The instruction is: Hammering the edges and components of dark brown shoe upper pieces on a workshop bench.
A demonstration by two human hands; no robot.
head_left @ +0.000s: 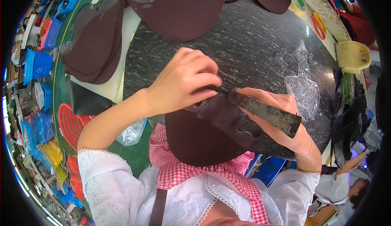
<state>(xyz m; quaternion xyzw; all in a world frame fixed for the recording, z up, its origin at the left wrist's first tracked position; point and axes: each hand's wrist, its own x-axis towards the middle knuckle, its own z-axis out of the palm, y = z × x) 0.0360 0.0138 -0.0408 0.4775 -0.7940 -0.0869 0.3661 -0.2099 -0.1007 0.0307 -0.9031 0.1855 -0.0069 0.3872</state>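
My left hand [185, 83] presses down on a dark brown fabric piece [199, 138] that hangs over the near edge of a round dark speckled table [252, 46]. My right hand [281, 116] grips a thick dark tool handle [266, 112], its tip meeting the fabric just under my left fingertips. A clear plastic film covers part of the fabric near the tool tip. More dark brown fabric pieces [183, 12] lie stacked at the table's far side, and others [95, 48] at the left.
Crumpled clear plastic [303, 87] lies on the table's right. A yellow container [352, 57] stands at far right. Blue baskets [38, 65] and a red basket [69, 122] sit on the green floor at left. Another person [346, 183] is at lower right.
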